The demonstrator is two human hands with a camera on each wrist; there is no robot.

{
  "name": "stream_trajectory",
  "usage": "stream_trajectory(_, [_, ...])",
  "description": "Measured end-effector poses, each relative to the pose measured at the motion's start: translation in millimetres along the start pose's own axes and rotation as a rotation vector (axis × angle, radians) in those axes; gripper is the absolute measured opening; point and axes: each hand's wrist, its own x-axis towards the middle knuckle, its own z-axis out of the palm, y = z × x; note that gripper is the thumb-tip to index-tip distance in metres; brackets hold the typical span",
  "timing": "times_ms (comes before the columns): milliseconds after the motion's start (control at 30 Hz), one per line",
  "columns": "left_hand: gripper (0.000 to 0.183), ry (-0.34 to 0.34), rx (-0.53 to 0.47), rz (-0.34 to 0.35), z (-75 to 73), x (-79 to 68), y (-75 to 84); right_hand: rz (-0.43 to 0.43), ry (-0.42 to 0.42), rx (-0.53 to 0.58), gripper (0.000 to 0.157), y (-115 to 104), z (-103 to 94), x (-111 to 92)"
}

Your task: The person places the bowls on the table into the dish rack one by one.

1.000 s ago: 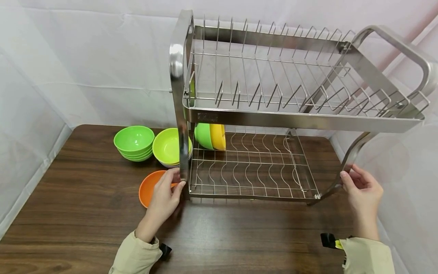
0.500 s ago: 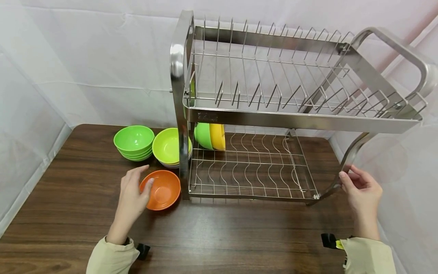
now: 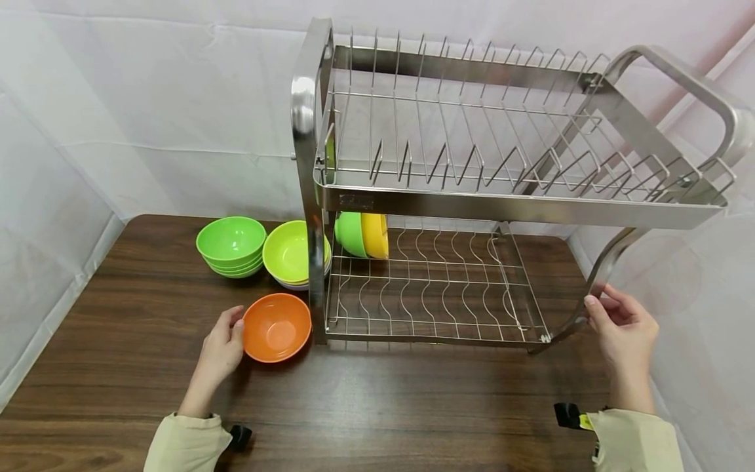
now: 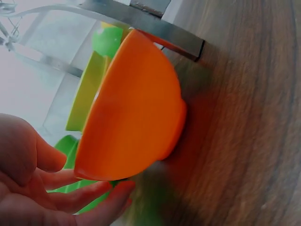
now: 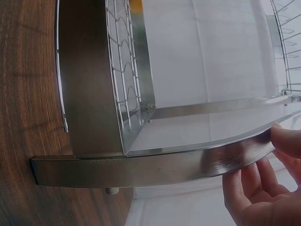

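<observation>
An orange bowl point(image 3: 277, 328) stands upright on the table, just left of the dish rack point(image 3: 436, 337). My left hand point(image 3: 222, 344) is at the bowl's left side. In the left wrist view its fingers point(image 4: 103, 200) reach to the bowl's rim and underside, and the thumb stays off the bowl. Whether the fingertips press on it I cannot tell. My right hand point(image 3: 626, 328) pinches the rack's right front leg point(image 5: 188, 165) between thumb and fingers. A green bowl point(image 3: 350, 234) and a yellow bowl point(image 3: 375, 236) stand on edge in the lower tier's left end.
Behind the orange bowl are a stack of green bowls point(image 3: 231, 244) and a stack topped by a yellow-green bowl point(image 3: 289, 252), partly hidden by the rack's left leg. The upper tier point(image 3: 519, 211) overhangs the lower one. White cloth point(image 3: 177, 118) surrounds the wooden table point(image 3: 413, 413).
My left hand has let go of the rack's left leg and moved left, then down beside the orange bowl. My right hand keeps its grip; the rack's right end has shifted slightly left.
</observation>
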Motion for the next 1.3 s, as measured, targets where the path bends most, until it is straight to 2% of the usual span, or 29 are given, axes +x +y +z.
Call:
stream_trajectory(200, [0.034,0.002,-0.002,-0.002,5.8,-0.4,-3.0,-0.003,-0.002,0.004,0.031,0.2,-0.1,-1.0])
stream_trajectory(433, [0.031,0.010,-0.014,-0.056,6.6,-0.8,-5.6,-0.018,-0.015,0.021,0.031,1.2,-0.4,-1.6])
stream_trajectory(667, [0.033,0.036,-0.050,-0.090,5.9,-3.4,-5.5,0.014,-0.003,-0.002,0.031,0.3,-0.9,-1.8])
stream_trajectory(800, [0.033,0.059,-0.013,-0.077,0.3,-7.8,-2.8,0.012,0.000,-0.020,0.031,-0.8,-0.9,-1.8])
stream_trajectory(1067, [0.033,0.077,0.061,-0.008,-15.2,-21.2,5.5,0.003,-0.006,-0.006,0.030,-1.2,-2.2,-1.0])
stream_trajectory(1300, [0.032,0.011,0.072,-0.002,-23.1,-38.3,16.1,0.003,-0.005,-0.042,0.032,1.2,-3.5,0.0])
